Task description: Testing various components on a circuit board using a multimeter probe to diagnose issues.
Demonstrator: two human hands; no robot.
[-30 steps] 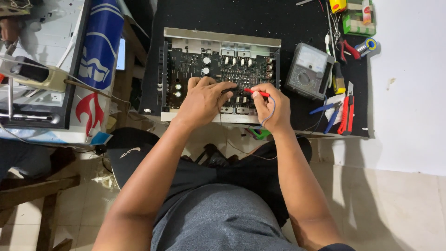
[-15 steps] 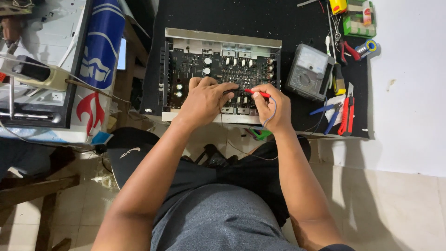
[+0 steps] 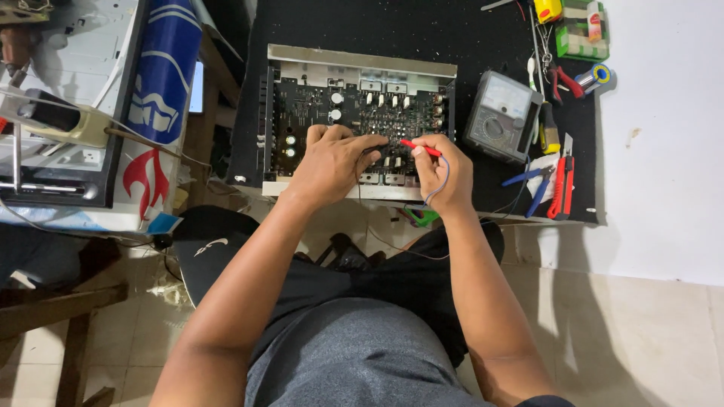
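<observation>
My left hand (image 3: 332, 162) rests curled on the open amplifier circuit board (image 3: 354, 113), as it did a second ago. My right hand (image 3: 441, 169) pinches the red test probe (image 3: 419, 148), tip unmoved on the board between both hands. The analog multimeter (image 3: 501, 114) lies just right of my right hand, unchanged.

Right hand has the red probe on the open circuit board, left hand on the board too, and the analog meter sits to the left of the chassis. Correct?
Not quite: the analog meter sits to the right of the chassis, not the left, as the head view shows. The rest holds: the right hand holds the red probe on the circuit board, and the left hand rests on the board too.
</observation>
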